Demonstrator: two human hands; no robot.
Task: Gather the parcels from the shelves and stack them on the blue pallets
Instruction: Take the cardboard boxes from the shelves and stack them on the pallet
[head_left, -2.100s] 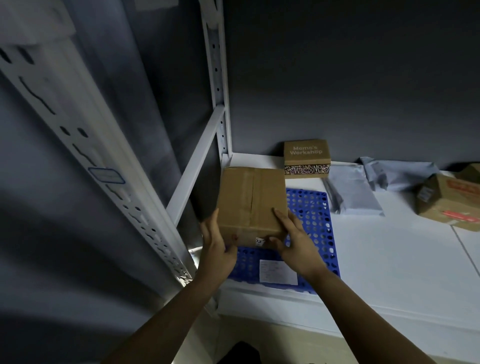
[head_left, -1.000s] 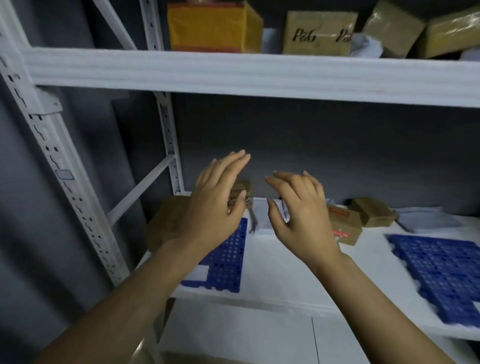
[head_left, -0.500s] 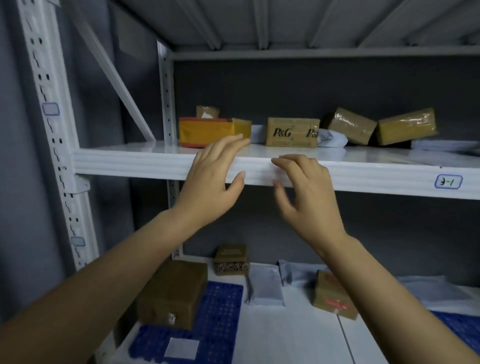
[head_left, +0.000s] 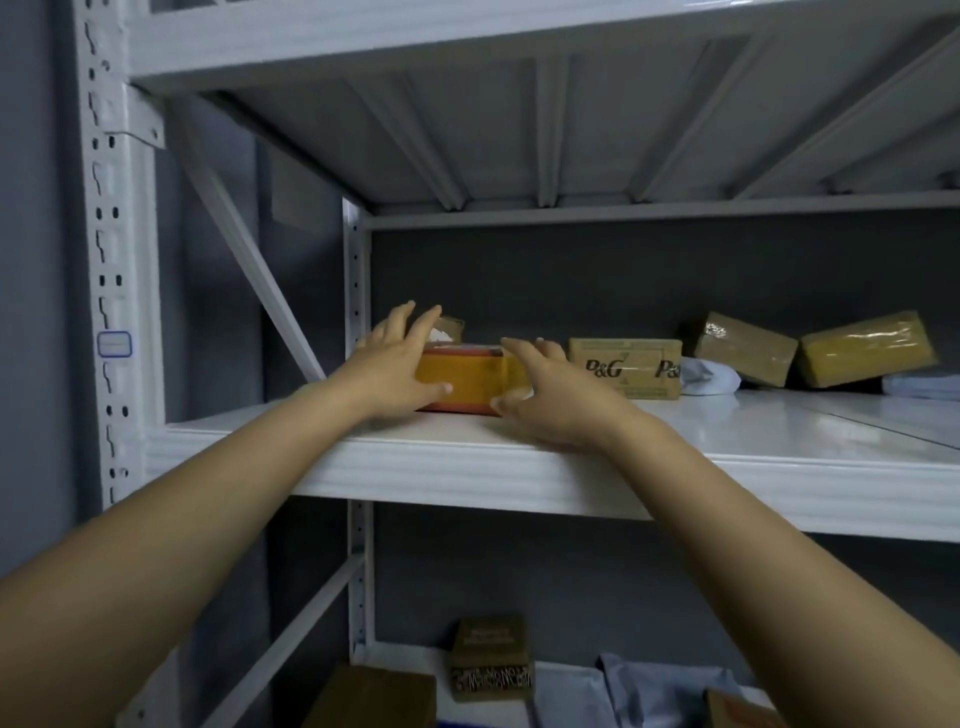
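The left grip (head_left: 395, 371) and right grip (head_left: 550, 400) reach onto the middle shelf (head_left: 571, 478) and bracket a yellow box (head_left: 472, 382) near its left end. The left grip lies against the box's left side, fingers straight and spread over the top, thumb on the front face. The right grip is at the right side, fingers extended, thumb by the lower front corner. Neither is closed round the box, which sits flat on the shelf.

A small box (head_left: 449, 330) shows just behind it. To the right stand a P&G box (head_left: 623, 369), a white bag (head_left: 709, 376) and two taped boxes (head_left: 745, 353), tilted. On the lower shelf lie a printed box (head_left: 491, 657), a brown box (head_left: 374, 696) and grey bags (head_left: 660, 691).
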